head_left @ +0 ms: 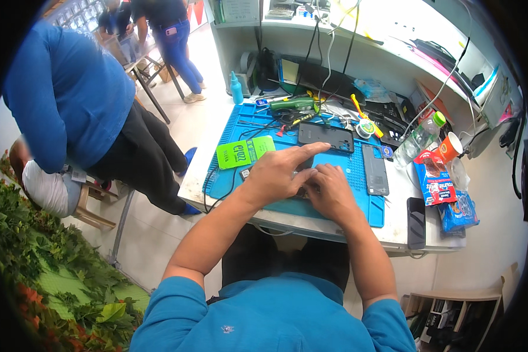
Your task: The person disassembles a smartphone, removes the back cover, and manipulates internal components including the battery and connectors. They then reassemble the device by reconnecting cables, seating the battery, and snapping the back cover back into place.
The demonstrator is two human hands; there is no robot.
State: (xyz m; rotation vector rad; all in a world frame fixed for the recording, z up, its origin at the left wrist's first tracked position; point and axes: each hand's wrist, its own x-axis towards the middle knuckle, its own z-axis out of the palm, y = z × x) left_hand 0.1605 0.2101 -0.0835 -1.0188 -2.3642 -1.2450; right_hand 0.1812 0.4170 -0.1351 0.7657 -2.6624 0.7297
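My left hand [278,173] and right hand [331,185] meet over the blue work mat [232,179], gripped around a dark object [302,162], mostly hidden by my fingers. My left forefinger reaches over its top. Just beyond lies a black phone case or housing [325,135]. A green package [245,151] lies left of my hands, and a dark phone panel [374,170] lies to the right.
Tools [293,104], cables and a blue bottle [236,88] crowd the back. A water bottle [410,146], cup [449,146], snack packets [431,179] and phone [416,223] are at right. A person in blue [76,100] stands at left, others behind. Foliage [70,281] lines the lower left.
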